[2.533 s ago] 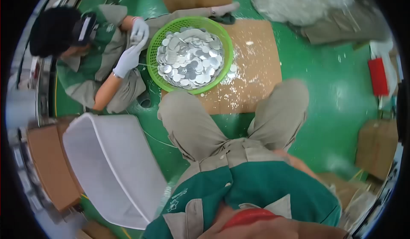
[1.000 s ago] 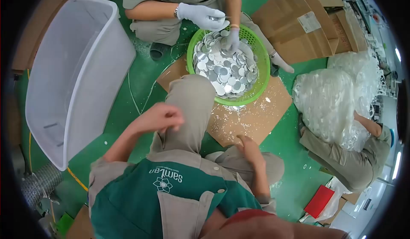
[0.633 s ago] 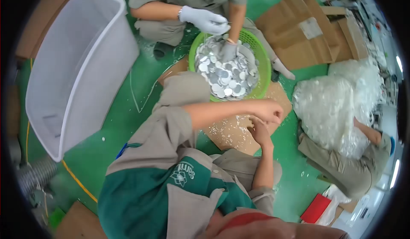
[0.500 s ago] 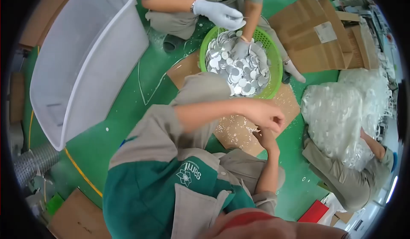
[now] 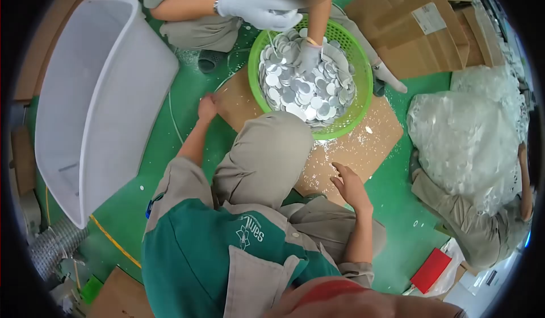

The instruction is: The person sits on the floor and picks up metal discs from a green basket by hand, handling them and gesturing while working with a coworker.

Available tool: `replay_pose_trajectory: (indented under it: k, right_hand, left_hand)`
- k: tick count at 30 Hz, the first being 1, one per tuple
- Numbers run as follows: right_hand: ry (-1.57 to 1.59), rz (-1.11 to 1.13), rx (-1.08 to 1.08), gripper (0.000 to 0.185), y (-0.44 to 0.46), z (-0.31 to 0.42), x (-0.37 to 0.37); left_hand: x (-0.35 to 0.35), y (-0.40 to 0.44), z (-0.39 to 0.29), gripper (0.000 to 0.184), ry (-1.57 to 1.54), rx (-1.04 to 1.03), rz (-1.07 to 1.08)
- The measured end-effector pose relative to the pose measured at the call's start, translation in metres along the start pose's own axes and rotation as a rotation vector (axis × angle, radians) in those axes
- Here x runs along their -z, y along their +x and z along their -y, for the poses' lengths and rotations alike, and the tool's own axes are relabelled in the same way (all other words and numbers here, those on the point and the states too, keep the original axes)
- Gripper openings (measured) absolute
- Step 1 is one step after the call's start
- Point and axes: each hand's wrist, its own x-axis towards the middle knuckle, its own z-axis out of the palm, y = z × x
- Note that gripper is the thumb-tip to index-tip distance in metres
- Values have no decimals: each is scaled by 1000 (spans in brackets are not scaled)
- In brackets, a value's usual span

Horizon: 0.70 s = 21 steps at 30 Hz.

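A flat brown cardboard sheet point(image 5: 355, 159) lies on the green floor, sprinkled with small white bits. My left hand point(image 5: 208, 107) is closed at its left corner, fingers curled at the edge; the grip is partly hidden. Over the sheet's near right side, my right hand point(image 5: 351, 187) is open and holds nothing, its fingers apart. A green plastic basket point(image 5: 363, 105) stands on the sheet, filled with silvery-white discs point(image 5: 306, 93). Opposite me, a co-worker's gloved hand point(image 5: 309, 57) reaches into the discs, while their other gloved hand point(image 5: 258, 12) is over the basket's rim.
A large white tub point(image 5: 128, 91) stands at left. Cardboard boxes point(image 5: 403, 28) are at upper right. Another person sits at right beside a big clear plastic bag point(image 5: 460, 142). A red dustpan-like object point(image 5: 430, 270) lies at lower right. My bent knee point(image 5: 267, 153) is close to the basket.
My left hand has swung from beside my right hand to the cardboard's left corner. My right hand has stayed near the sheet. The co-worker's hand remains in the discs.
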Motion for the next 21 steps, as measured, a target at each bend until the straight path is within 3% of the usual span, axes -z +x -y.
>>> replay_pose_trajectory:
  k: [5, 11, 14, 17, 19, 21]
  right_hand:
    - [-33, -5, 10, 39, 3, -18, -6]
    - [-84, -41, 39, 38, 4, -27, -12]
    - [-93, -33, 30, 37, 5, -16, -1]
    - [-99, -73, 53, 38, -1, -15, -3]
    - [-111, -96, 87, 38, 1, -16, -5]
    - [-94, -101, 106, 38, -2, -14, -6]
  left_hand:
    - [-12, 7, -16, 28, 177, 25, -4]
    - [-29, -7, -44, 24, 252, 115, 155]
    - [-2, -16, -63, 21, 89, -83, -17]
    - [64, -20, -126, 21, -199, -41, 37]
    - [126, -43, -192, 21, -504, -138, 65]
    - [172, -76, -270, 18, -955, -232, 241]
